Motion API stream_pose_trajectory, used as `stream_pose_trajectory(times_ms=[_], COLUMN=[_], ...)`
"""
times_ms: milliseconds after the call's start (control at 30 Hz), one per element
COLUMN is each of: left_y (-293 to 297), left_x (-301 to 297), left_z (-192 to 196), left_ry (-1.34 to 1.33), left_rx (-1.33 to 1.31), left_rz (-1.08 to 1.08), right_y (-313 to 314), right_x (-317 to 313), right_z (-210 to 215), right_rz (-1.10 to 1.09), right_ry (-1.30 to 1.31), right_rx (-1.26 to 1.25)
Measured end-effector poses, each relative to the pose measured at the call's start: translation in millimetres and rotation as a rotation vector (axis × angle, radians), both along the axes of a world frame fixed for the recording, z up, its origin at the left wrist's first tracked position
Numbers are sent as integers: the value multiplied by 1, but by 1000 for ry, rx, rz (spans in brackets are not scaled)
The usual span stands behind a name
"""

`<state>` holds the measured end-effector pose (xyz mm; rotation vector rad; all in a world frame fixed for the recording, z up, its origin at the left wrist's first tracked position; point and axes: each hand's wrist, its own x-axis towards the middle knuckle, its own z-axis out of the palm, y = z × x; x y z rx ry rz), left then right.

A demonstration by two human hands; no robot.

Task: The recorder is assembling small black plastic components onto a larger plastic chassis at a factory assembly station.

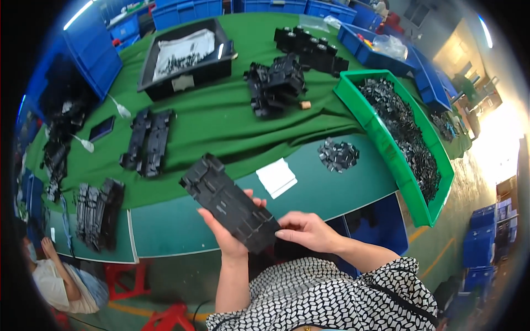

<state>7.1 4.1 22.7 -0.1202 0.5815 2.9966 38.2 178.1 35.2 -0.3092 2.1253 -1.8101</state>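
Note:
A long black moulded plastic part is tilted in front of me, above the table's near edge. My left hand is closed round it from beneath, thumb along one side and fingertips showing at the other. At the part's lower right end, my right hand is closed, with thumb and forefinger pinching its corner; whether a small piece sits between those fingertips is hidden. Just beyond the part lie a white paper pad and a small heap of black clips.
A green bin full of small black pieces stands at the right. Similar black parts lie left, with more black assemblies farther back. A black tray holds a bag of small pieces. A person sits at the far left.

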Motion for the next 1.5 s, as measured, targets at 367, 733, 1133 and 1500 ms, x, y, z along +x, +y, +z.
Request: stream_pose_trajectory(times_ms=[367, 733, 1133, 1500], left_y=[-5, -1, -3, 0], left_x=[-13, -11, -10, -11], left_z=[-12, -15, -10, -7], left_ry=[94, 119, 108, 69], left_rx=[149, 39, 0, -55], left_rz=[-119, -159, -147, -84], right_y=[26, 139, 132, 46], right_x=[-63, -265, -245, -212], right_z=[39, -2, 5, 75], right_rz=[-216, -679, -653, -84], right_ry=[-446, -385, -536, -215], right_rx=[-602, -985, -798, -160])
